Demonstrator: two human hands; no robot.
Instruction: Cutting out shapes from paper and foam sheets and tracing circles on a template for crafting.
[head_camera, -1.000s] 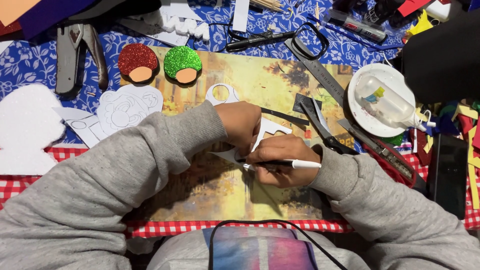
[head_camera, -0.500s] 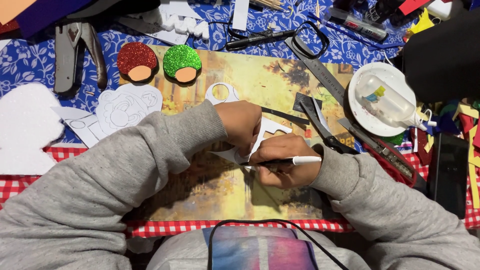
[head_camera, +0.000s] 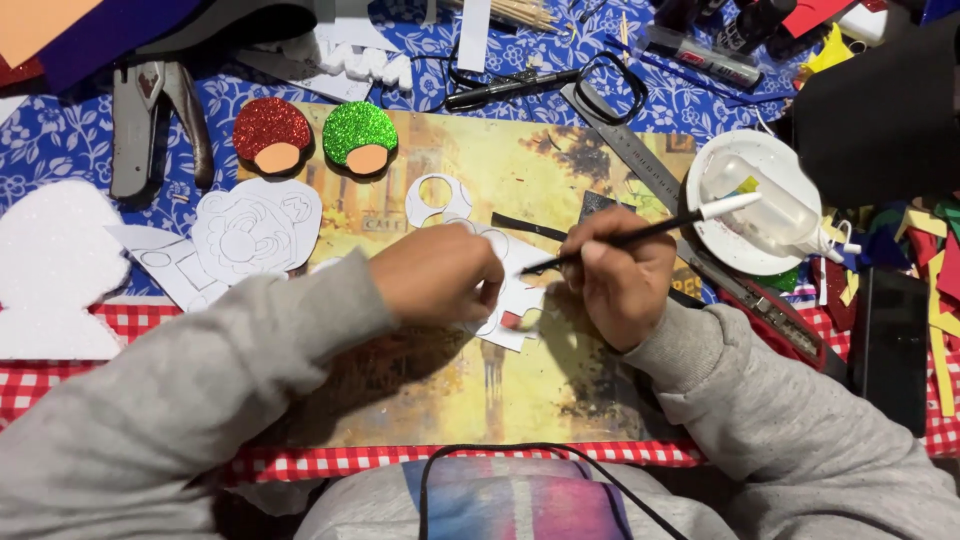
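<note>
My left hand presses down on a white paper cut-out lying on a yellow picture mat. My right hand grips a thin black brush with a white end, its tip touching the cut-out near my left fingers. The brush handle points up and right toward a white dish. A small red patch shows on the cut-out below my fingers.
Red and green glitter caps lie at the mat's top left beside a white character face cut-out. A clear glue bottle rests in the dish. Scissors, pliers, white foam and coloured scraps surround the mat.
My right hand has risen from below the cut-out to its right side, and the brush has swung from lying level to pointing up and right. My left hand has stayed on the paper.
</note>
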